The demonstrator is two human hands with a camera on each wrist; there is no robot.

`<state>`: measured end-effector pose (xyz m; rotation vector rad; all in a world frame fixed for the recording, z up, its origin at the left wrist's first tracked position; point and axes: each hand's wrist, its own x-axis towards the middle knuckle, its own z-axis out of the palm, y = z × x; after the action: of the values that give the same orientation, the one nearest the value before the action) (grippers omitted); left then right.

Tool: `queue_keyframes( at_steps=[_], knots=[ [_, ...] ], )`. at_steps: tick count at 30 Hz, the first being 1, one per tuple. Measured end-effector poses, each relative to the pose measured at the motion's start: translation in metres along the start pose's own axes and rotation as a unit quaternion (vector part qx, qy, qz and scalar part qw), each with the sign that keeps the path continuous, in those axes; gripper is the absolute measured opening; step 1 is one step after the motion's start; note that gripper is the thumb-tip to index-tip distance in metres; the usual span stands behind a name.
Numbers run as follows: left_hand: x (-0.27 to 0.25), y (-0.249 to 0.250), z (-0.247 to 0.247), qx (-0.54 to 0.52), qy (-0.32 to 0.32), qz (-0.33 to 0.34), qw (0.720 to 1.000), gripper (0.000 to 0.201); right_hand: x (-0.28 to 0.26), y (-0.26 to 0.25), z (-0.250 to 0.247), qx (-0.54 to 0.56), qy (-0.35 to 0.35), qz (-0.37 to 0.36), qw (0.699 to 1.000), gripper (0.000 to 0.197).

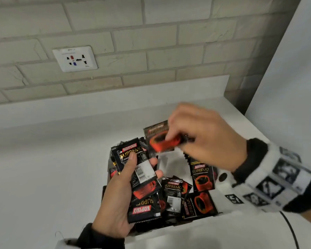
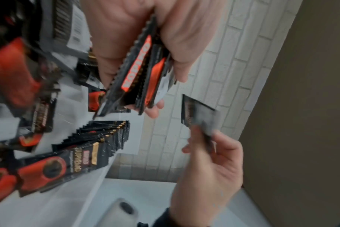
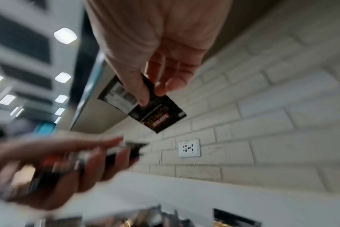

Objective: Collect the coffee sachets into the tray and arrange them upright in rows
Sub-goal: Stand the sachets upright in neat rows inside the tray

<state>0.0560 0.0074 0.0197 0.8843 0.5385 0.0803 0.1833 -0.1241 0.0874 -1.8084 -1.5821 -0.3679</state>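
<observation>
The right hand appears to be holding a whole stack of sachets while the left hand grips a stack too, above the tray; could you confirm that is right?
Not quite: the right hand pinches only a single sachet, as the right wrist view shows. The left hand does grip a stack of sachets above the tray.

My left hand (image 3: 49, 170) is motion-smeared in the right wrist view, so the sachets in it can't be counted. My right hand (image 1: 203, 139) hides part of its sachet (image 1: 158, 139). Tray (image 1: 201, 229) walls mostly hidden under packets.
</observation>
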Motion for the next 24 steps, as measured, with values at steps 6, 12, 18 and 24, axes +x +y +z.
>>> queue_keyframes(
  at_steps=[6, 12, 18, 24],
  knots=[
    [-0.009, 0.004, 0.011, 0.058, -0.027, 0.065, 0.996, 0.033, -0.025, -0.003, 0.012, -0.192, -0.106, -0.120, 0.968, 0.010],
    [-0.008, 0.001, 0.013, 0.094, 0.032, 0.126, 0.987, 0.031, -0.034, 0.006, 0.014, -0.125, -0.146, -0.082, 0.978, 0.030],
    [-0.006, -0.003, 0.014, 0.172, 0.063, 0.165, 0.969, 0.020, 0.006, 0.016, -0.013, 0.039, -0.109, 0.183, 0.976, 0.022],
    [-0.007, 0.000, 0.016, 0.168, 0.062, 0.159, 0.971, 0.029, 0.038, 0.022, -0.004, 0.058, -0.297, 0.246, 0.921, 0.019]
  ],
)
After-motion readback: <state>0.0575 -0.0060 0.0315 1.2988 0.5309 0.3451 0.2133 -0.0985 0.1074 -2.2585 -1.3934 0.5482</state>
